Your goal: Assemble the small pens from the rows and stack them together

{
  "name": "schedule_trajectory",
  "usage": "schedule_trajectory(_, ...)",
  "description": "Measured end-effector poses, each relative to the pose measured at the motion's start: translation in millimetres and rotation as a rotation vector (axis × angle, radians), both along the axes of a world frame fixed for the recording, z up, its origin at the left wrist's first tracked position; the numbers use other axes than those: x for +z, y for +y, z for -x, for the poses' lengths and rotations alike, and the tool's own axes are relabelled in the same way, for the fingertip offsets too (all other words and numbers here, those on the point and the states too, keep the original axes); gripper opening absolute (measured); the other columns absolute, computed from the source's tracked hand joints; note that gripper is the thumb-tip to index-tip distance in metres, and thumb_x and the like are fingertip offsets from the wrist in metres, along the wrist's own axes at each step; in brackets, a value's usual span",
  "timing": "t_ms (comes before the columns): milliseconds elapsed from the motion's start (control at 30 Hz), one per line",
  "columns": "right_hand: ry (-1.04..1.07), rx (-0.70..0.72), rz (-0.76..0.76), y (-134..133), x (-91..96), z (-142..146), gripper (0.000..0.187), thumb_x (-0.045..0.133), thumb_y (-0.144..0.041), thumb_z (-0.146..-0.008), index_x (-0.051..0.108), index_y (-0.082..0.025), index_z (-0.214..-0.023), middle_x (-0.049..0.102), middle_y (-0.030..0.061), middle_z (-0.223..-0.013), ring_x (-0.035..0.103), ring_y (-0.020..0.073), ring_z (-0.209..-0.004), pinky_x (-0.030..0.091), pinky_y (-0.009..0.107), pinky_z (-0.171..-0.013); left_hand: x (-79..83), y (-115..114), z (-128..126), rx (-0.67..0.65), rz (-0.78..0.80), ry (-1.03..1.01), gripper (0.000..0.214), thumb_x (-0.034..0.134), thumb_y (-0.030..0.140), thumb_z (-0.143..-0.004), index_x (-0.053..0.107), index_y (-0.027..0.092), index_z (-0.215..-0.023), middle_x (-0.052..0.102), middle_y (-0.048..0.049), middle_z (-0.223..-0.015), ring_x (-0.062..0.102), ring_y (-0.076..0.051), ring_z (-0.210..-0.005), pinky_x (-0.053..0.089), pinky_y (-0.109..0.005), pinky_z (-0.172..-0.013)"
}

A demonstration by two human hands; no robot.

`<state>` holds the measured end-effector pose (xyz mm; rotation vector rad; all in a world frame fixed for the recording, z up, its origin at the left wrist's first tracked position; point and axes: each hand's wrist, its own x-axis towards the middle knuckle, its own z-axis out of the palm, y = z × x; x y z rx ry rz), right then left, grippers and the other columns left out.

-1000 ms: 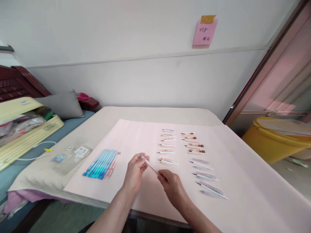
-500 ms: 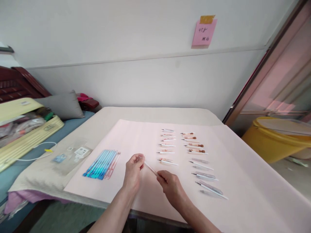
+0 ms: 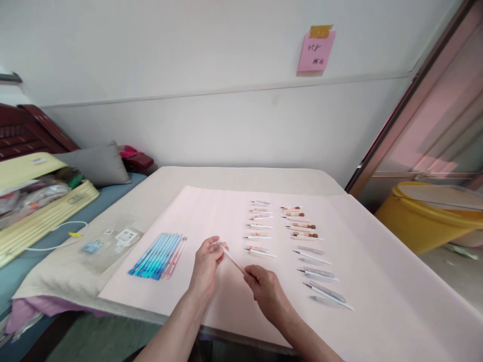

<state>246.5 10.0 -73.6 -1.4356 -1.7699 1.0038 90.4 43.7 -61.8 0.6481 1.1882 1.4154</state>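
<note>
Both my hands hold one thin pale pen (image 3: 233, 260) above the pink paper sheet (image 3: 211, 211). My left hand (image 3: 206, 264) pinches its upper end and my right hand (image 3: 264, 289) pinches its lower end. A row of blue pens (image 3: 154, 248) with a couple of pinkish ones lies to the left of my hands. Right of my hands lie two columns of small pen parts (image 3: 258, 226) and pen pieces (image 3: 309, 251), some brown-tipped, some clear.
The sheet covers a table (image 3: 226, 176) against a white wall with a pink sticky note (image 3: 316, 50). Small packets (image 3: 109, 239) lie at the left table edge. A yellow case (image 3: 37, 201), a grey pillow (image 3: 98, 163) and a yellow bin (image 3: 426, 211) stand around.
My hands with the pen have shifted slightly down and left; the left fingers have closed more tightly round the pen's end.
</note>
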Motion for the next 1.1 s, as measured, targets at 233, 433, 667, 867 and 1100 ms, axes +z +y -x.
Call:
schedule_trajectory(233,-0.010,0.017,0.019,-0.2,0.3,1.4,0.023,0.039,-0.024,-0.081,0.043,-0.020,-0.059,0.046,-0.0037,-0.055,0.044,0.0093,-0.049,0.031,0.020,-0.050,0.9,-1.1,-1.3,0.017,0.034,0.074,0.040,0.073,0.028,-0.061,0.057,0.018,-0.096,0.061,-0.0029,-0.078,0.058,-0.014,-0.077,0.041,-0.026,-0.072)
schedule_trajectory(433,-0.006,0.005,0.022,-0.3,2.0,1.0,0.023,0.039,-0.024,-0.081,0.042,-0.020,-0.059,0.046,-0.0041,-0.055,0.044,0.0092,-0.049,0.031,0.021,-0.051,-1.2,-0.8,-1.2,-0.002,0.023,0.014,0.042,0.071,0.025,-0.063,0.056,0.018,-0.101,0.063,-0.0055,-0.085,0.059,-0.015,-0.082,0.041,-0.027,-0.075)
schedule_trajectory(667,-0.023,0.006,0.017,0.8,1.5,1.0,0.024,0.040,-0.027,-0.081,0.043,-0.020,-0.058,0.047,-0.0035,-0.054,0.046,0.0100,-0.050,0.032,0.021,-0.051,0.8,-0.4,-1.4,-0.032,0.044,-0.049,0.045,0.072,0.016,-0.059,0.055,0.017,-0.101,0.064,-0.0069,-0.084,0.060,-0.016,-0.082,0.042,-0.027,-0.074)
schedule_trajectory(867,-0.001,0.007,0.025,1.3,0.4,1.0,0.023,0.040,-0.026,-0.081,0.044,-0.020,-0.059,0.046,-0.0041,-0.052,0.046,0.0099,-0.049,0.033,0.021,-0.050,-2.0,-0.9,-1.7,-0.004,0.042,0.011,0.042,0.074,0.025,-0.060,0.057,0.019,-0.098,0.060,-0.0012,-0.076,0.058,-0.012,-0.074,0.042,-0.025,-0.071)
schedule_trajectory(1100,0.061,-0.010,0.056,0.7,2.5,0.6,0.022,0.041,-0.024,-0.079,0.048,-0.019,-0.058,0.045,-0.0050,-0.051,0.044,0.0086,-0.045,0.032,0.020,-0.047,-2.9,-1.0,-2.6,-0.039,0.047,-0.066,0.045,0.073,0.020,-0.059,0.056,0.018,-0.101,0.063,-0.0044,-0.082,0.060,-0.015,-0.083,0.043,-0.027,-0.075)
